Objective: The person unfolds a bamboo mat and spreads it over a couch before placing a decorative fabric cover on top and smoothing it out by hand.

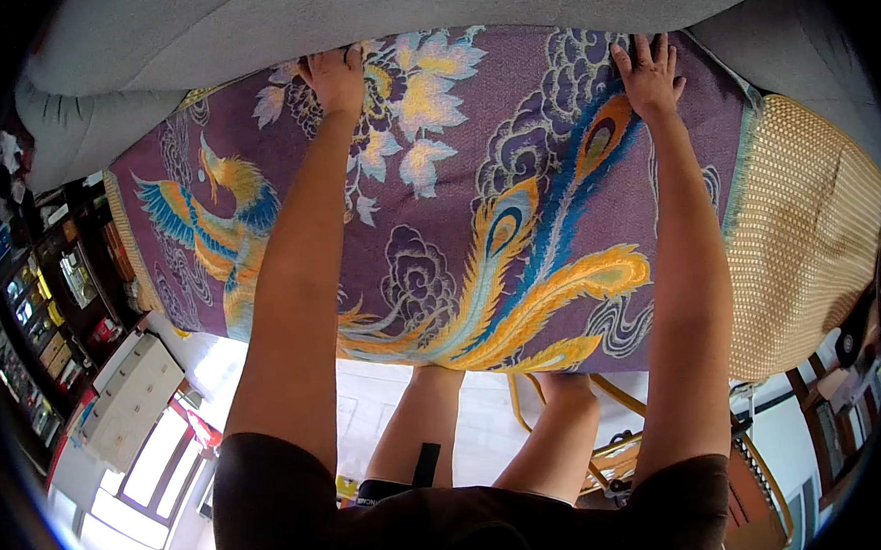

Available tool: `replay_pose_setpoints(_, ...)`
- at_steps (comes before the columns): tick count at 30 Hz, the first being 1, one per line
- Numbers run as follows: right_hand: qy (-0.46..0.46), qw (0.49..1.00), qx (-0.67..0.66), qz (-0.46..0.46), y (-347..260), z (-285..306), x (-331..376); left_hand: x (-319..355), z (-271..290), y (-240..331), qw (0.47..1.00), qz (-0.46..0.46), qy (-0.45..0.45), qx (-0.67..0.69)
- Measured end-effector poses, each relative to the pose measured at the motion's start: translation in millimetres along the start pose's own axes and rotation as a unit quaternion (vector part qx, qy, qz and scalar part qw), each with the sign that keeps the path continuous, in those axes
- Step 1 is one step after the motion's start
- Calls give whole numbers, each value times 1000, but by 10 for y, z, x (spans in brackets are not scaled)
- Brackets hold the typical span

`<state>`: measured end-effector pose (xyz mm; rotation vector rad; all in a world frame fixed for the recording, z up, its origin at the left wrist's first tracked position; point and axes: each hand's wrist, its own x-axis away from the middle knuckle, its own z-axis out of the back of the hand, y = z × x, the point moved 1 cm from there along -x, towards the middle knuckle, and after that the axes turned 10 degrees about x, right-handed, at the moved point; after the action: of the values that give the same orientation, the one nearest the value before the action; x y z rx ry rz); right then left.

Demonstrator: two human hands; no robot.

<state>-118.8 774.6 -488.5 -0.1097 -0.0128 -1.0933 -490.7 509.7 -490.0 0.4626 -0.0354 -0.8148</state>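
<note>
A purple woven cover with a colourful bird, long feathers and pale flowers spreads across the seat of a grey sofa. My left hand lies on its far edge over the flower pattern, fingers apart, close to the sofa backrest. Farther right, my right hand rests flat with spread fingers, just above an orange feather tip. Neither hand holds anything. The cover's fringed right end lies over a tan woven mat, which hangs past the seat on the right.
A grey cushion sits at the far right. Dark shelves with many small items and white drawers stand at left, near a bright window. A brown, gold-framed chair is at lower right. My legs are against the sofa's near edge.
</note>
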Motion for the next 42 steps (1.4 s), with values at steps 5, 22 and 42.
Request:
replay_pose_setpoints(5, 60, 998, 20, 10, 27, 15, -31, 47, -184, 104, 995, 20, 91, 38)
replay_pose_setpoints(22, 48, 989, 17, 138, 516, 106, -529, -276, -204, -493, 984, -64, -43, -162)
replay_pose_setpoints(42, 30, 977, 145, -156, 1303, 112, -488, 108, -955, 2198, 997, -33, -77, 1)
